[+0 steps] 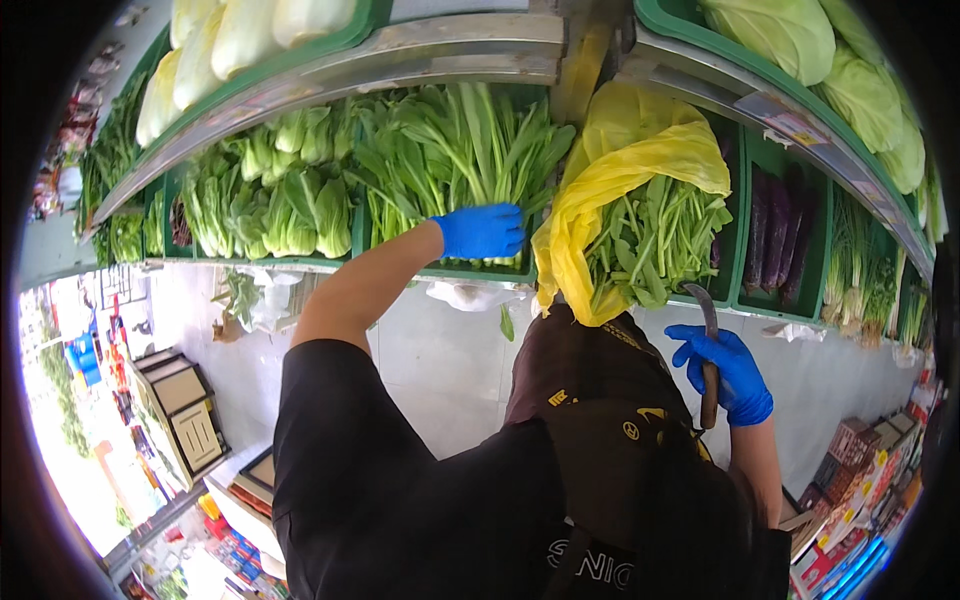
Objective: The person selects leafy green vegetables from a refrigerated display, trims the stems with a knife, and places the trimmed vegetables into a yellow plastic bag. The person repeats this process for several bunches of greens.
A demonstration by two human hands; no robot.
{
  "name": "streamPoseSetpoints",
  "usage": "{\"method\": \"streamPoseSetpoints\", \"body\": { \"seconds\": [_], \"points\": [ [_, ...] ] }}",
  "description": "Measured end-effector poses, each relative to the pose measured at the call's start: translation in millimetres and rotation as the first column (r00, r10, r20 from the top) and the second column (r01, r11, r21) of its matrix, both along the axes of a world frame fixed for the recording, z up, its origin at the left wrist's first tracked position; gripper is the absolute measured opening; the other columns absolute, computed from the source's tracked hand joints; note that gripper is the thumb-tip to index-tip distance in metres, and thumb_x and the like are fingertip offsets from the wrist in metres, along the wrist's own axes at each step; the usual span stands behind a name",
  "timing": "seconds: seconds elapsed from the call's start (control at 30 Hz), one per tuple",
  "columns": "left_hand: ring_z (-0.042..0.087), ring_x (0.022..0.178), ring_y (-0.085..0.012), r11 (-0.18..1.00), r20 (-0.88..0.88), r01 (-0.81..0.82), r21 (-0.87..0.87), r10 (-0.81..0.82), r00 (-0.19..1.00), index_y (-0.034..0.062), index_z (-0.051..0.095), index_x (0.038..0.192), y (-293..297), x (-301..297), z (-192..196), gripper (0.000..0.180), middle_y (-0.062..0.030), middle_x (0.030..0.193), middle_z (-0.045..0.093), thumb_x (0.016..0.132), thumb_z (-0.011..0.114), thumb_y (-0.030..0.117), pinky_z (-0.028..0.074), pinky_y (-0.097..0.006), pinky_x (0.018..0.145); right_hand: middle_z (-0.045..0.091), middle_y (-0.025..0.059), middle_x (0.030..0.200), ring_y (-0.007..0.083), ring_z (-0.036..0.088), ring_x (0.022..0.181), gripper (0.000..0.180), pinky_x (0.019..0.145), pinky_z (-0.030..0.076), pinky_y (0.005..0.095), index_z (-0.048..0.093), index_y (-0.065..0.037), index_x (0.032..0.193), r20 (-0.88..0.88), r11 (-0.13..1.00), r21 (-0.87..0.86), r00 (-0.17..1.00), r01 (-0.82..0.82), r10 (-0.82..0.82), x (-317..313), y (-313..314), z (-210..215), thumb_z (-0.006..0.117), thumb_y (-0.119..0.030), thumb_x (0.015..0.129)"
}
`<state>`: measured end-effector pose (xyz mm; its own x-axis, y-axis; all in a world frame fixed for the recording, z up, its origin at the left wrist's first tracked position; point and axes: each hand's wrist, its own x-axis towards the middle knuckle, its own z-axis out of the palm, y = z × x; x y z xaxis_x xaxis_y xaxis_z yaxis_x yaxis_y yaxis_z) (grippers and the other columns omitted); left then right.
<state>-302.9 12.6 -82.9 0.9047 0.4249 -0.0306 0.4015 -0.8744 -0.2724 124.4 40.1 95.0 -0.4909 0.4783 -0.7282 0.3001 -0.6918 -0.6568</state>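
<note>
My left hand (481, 232), in a blue glove, lies across the lower stems of the long leafy greens (470, 135) in a green crate. Its fingers are together and curled over the stems. In my gloved right hand (733, 372) is a small curved knife (709, 375) with a brown handle. The blade points up toward the shelf, and the thumb and fingers close round the handle. Between the hands, a yellow plastic bag (640, 140) stands open on the display, with loose cut greens (660, 235) spilling toward its front edge.
Bok choy (290, 205) fills the crate at left; purple eggplants (780, 230) and green onions (850, 250) lie at right. A metal-edged upper shelf (400, 50) overhangs, bearing napa cabbages (215, 50) and round cabbages (800, 45). A fallen leaf (507, 323) hangs below the crate edge.
</note>
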Motion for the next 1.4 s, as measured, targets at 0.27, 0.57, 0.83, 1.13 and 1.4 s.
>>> {"method": "streamPoseSetpoints", "body": {
  "seconds": [0.27,0.57,0.83,1.13,1.4],
  "points": [
    [0.044,0.127,-0.0266,0.911,0.035,-0.038,-0.411,0.057,0.998,0.0131,0.052,0.127,-8,-18,-13,0.055,-0.0081,0.132,0.051,0.073,0.062,0.020,0.027,-0.043,0.111,0.066,0.0118,0.083,0.0122,0.052,0.057,0.042,0.053,0.043,0.0223,0.057,0.008,0.118,0.002,0.989,0.001,0.989,0.151,-0.151,20,-16,-8,0.057,-0.023,0.090],
    [0.021,0.143,-0.0259,0.779,-0.212,-0.280,-0.561,0.191,0.958,0.0202,0.028,0.148,-19,5,34,0.090,-0.0099,0.153,0.024,0.070,0.072,0.027,0.008,-0.051,0.117,0.065,0.0119,0.087,0.0113,0.050,0.055,0.041,0.051,0.042,0.0222,0.057,0.006,0.118,-0.028,0.985,0.009,0.985,0.172,-0.172,43,-6,-22,0.055,-0.024,0.091],
    [0.055,0.107,-0.0278,0.278,0.343,-0.829,-0.485,0.932,0.112,0.0133,0.052,0.125,-77,9,42,0.050,-0.0131,0.120,0.055,0.078,0.069,0.018,0.043,-0.044,0.089,0.063,0.0085,0.081,0.0100,0.048,0.050,0.041,0.046,0.039,0.0221,0.056,0.006,0.120,-0.064,0.984,-0.012,0.982,0.179,-0.179,82,16,-32,0.054,-0.024,0.091],
    [0.062,0.086,-0.0377,-0.151,0.441,-0.735,-0.661,0.715,-0.543,0.0056,0.060,0.106,-29,36,-15,0.036,-0.0174,0.098,0.066,0.081,0.071,0.029,0.049,-0.042,0.074,0.066,0.0101,0.083,0.0111,0.050,0.052,0.038,0.049,0.041,0.0225,0.060,0.006,0.114,-0.021,1.000,-0.004,1.000,0.019,-0.019,85,41,-27,0.057,-0.024,0.091],
    [0.063,0.081,-0.0370,-0.104,0.328,-0.711,-0.695,0.834,-0.443,0.0013,0.066,0.092,-60,-32,-40,0.030,-0.0178,0.088,0.066,0.075,0.074,0.025,0.048,-0.041,0.072,0.065,0.0077,0.087,0.0113,0.053,0.059,0.032,0.055,0.044,0.0229,0.064,0.001,0.112,0.035,0.999,0.039,0.999,0.022,-0.023,109,49,-21,0.059,-0.022,0.090]
  ]
}}
